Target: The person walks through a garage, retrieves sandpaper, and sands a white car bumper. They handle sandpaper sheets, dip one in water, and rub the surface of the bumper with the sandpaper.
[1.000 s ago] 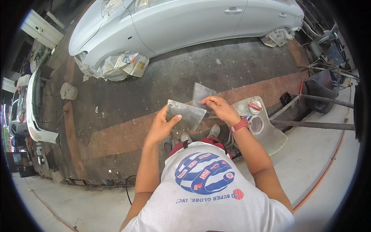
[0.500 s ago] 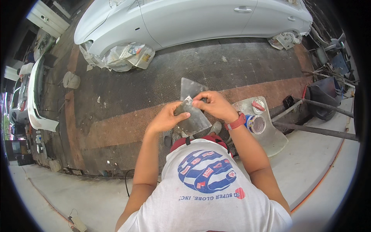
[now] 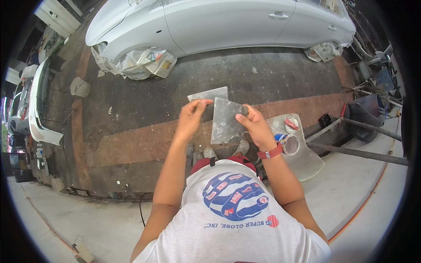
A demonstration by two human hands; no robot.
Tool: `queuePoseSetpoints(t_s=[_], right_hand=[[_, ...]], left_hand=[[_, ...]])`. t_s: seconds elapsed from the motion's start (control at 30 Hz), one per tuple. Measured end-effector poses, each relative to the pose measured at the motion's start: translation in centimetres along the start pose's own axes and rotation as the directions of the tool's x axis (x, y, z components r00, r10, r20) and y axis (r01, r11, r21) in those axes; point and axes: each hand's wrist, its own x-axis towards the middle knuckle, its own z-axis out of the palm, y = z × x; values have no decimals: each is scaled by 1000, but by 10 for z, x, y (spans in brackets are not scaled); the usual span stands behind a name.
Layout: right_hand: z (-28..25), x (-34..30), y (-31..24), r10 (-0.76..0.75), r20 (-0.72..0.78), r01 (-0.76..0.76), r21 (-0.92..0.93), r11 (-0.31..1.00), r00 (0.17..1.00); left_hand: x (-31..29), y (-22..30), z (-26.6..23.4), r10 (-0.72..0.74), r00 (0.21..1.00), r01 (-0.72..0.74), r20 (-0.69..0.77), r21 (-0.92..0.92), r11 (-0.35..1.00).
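My right hand (image 3: 256, 127) holds a flat, dark grey plate (image 3: 227, 122) by its right edge, thumb on top, fingers beneath. The plate is smudged with pale marks. Beyond it lies a second, lighter grey plate (image 3: 209, 94), partly hidden by the first. My left hand (image 3: 193, 118) is closed in a pinch at the near edge of this far plate; the exact grip is hidden behind the fingers. At the right stand an open can (image 3: 290, 144) with a blue label and a round lid or tin (image 3: 291, 127) with a red object (image 3: 292, 125) on it.
The cans rest on a translucent pale chair seat (image 3: 307, 168). Across the patterned floor stands a pale grey car (image 3: 223, 26), its wheels wrapped in newspaper (image 3: 151, 61). Metal bars (image 3: 355, 151) jut in at the right. A white bucket (image 3: 80, 87) and a loose white car panel (image 3: 38, 118) are at the left.
My right hand has gone from pinching a corner to gripping the near plate's right edge. My left hand has left that plate and moved to the far one. Both plates have turned.
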Motion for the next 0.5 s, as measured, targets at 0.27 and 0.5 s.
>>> queuePoseSetpoints(t_s=[0.27, 0.5], right_hand=[[-7, 2, -2, -149, -190, 169, 92, 981, 970], [-16, 8, -8, -137, -374, 255, 288, 923, 917]], left_hand=[[0, 4, 27, -12, 992, -12, 126, 188, 982], [-19, -11, 41, -177, 954, 268, 243, -415, 870]])
